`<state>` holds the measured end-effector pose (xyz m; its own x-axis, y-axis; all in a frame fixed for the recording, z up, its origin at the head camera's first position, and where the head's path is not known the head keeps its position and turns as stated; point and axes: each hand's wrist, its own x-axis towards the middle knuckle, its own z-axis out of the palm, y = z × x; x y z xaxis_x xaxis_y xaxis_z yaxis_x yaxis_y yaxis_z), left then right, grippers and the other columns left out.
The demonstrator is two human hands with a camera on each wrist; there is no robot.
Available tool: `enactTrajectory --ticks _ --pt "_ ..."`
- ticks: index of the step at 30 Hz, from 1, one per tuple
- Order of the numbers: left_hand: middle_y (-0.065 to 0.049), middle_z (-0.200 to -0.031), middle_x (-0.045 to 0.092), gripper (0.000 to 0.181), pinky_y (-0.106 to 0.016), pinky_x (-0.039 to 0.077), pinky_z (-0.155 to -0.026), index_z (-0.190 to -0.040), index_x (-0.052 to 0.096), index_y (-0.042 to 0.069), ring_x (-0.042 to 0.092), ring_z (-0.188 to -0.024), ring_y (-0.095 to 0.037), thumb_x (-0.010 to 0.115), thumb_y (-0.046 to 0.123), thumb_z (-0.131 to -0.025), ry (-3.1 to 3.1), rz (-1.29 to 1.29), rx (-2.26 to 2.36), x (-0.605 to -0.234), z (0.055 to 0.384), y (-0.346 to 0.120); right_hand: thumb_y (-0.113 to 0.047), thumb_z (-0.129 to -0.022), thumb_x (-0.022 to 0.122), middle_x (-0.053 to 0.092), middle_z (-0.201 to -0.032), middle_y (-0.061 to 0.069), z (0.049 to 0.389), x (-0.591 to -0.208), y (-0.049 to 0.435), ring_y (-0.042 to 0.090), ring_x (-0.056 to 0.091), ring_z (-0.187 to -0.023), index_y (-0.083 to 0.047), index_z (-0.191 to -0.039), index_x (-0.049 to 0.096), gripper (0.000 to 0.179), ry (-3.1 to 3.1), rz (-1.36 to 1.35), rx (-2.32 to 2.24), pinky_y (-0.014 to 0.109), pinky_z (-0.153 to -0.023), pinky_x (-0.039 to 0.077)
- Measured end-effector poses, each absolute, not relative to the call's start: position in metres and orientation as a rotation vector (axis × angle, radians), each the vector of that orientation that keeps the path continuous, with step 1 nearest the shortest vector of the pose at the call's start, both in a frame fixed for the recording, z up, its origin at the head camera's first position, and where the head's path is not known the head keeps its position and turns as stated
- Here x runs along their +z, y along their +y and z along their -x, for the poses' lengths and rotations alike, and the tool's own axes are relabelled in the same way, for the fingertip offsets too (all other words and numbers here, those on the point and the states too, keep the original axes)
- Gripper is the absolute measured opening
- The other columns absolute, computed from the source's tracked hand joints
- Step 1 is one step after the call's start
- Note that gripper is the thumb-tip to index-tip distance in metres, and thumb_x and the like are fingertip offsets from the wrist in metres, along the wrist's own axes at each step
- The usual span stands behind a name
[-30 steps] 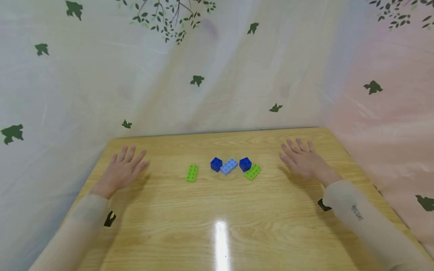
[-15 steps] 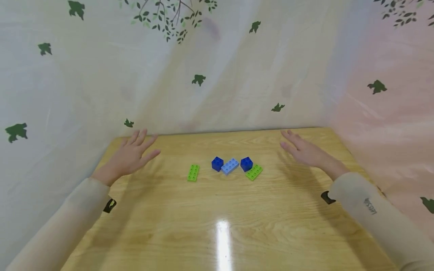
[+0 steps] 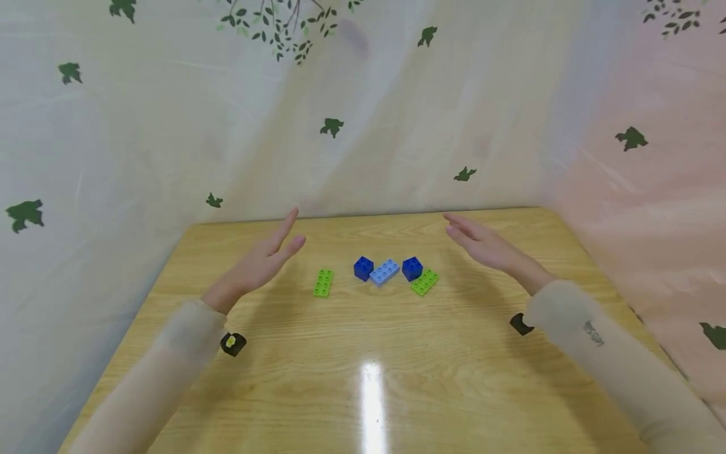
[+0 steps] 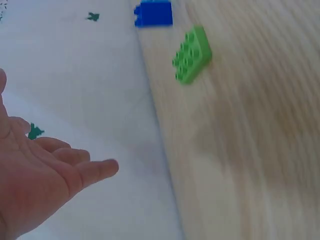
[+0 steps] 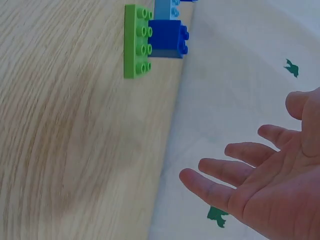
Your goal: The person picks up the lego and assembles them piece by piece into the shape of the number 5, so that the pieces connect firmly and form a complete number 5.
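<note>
In the head view my left hand (image 3: 262, 261) hovers above the table with its fingers extended, left of a flat green building brick (image 3: 323, 283). My right hand (image 3: 485, 244) is likewise raised, palm turned inward, to the right of the other bricks. Between the hands lie a dark blue brick (image 3: 363, 268), a light blue brick (image 3: 384, 272), a second dark blue brick (image 3: 412, 268) and another green brick (image 3: 425, 282). In the left wrist view the left palm (image 4: 37, 182) holds nothing. The right wrist view shows the right hand (image 5: 270, 175) with spread fingers, touching nothing.
The wooden table (image 3: 317, 378) ends at a pale curtain (image 3: 386, 170) printed with dark green birds, which hangs behind and along the sides. Each sleeve has a dark wrist device below it, the left device (image 3: 233, 344) and the right device (image 3: 520, 324).
Both hands have moved inward toward the bricks, the left one farther. Their palms have turned from facing down to facing each other. The bricks have kept their places on the table.
</note>
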<state>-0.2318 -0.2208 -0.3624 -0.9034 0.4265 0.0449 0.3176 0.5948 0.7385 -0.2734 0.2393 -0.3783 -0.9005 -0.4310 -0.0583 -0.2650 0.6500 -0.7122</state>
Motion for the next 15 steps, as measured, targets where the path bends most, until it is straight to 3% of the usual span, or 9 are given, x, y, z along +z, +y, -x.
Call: enactTrajectory --ticks 4,9,15 --pt "0.008 -0.168 -0.005 0.068 -0.057 0.014 -0.121 -0.161 -0.008 0.034 0.006 -0.154 -0.022 0.028 0.056 -0.108 2.493 -0.602 1.385 -0.374 0.226 -0.203 -0.051 -0.110 0.029 0.026 -0.164 0.018 0.276 -0.385 0.229 0.042 0.025 -0.148 -0.010 -0.162 0.021 0.066 2.625 0.600 -1.114 0.061 -0.118 0.022" --pt "0.004 -0.169 0.000 0.069 -0.063 0.030 -0.114 -0.161 -0.008 0.038 0.013 -0.154 -0.023 0.030 0.058 -0.107 2.272 -0.541 1.534 -0.390 0.219 -0.181 -0.053 -0.110 0.026 0.026 -0.163 0.020 0.276 -0.397 0.219 0.044 0.026 -0.148 -0.009 -0.161 0.023 0.068 2.599 0.573 -1.112 0.062 -0.117 0.023" --pt "-0.013 -0.167 0.017 0.065 -0.058 0.046 -0.103 -0.162 -0.007 0.037 0.034 -0.146 -0.037 0.023 0.058 -0.108 2.090 -0.503 1.647 -0.410 0.215 -0.158 -0.050 -0.111 0.027 0.030 -0.161 0.024 0.271 -0.417 0.212 0.047 0.034 -0.143 -0.008 -0.161 0.023 0.066 2.511 0.518 -1.167 0.063 -0.114 0.028"
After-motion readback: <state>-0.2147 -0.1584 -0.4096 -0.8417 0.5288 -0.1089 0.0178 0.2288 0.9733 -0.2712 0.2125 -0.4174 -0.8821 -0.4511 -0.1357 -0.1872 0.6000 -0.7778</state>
